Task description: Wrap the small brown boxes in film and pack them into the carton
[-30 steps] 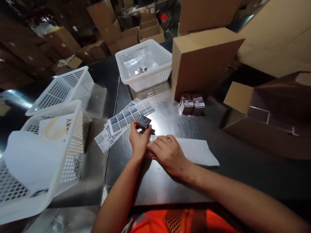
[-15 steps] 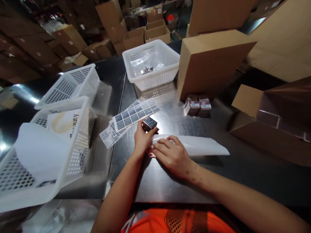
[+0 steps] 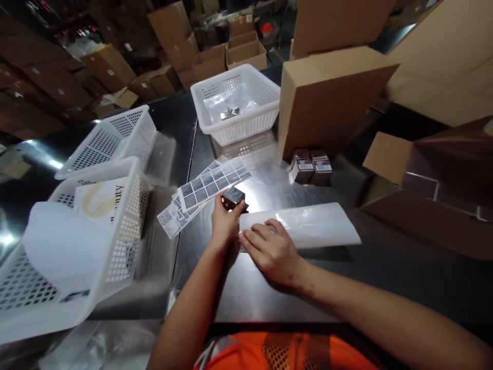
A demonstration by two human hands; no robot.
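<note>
A small dark box [image 3: 234, 195] with print on its top is pinched between the thumb and fingers of my left hand [image 3: 225, 220], just above the metal table [image 3: 239, 288]. My right hand [image 3: 272, 249] has its fingers bent over the left end of a glossy white sheet [image 3: 316, 226], which stretches out to the right. Its fingertips come close to my left hand, and what lies beneath them is mostly hidden. Several printed label sheets [image 3: 208, 186] overlap on the table beyond my left hand.
Small maroon boxes [image 3: 311, 167] stand before a large carton [image 3: 331, 97]. A white basket [image 3: 234, 123] holds clear bags at the back. At left are another basket [image 3: 131, 226] with papers and a further one [image 3: 111, 139]. An open carton [image 3: 423, 205] is at right.
The white sheet's far right part has lifted and spread wider, showing more of its surface. My hands have barely moved, and the dark box remains in my left hand.
</note>
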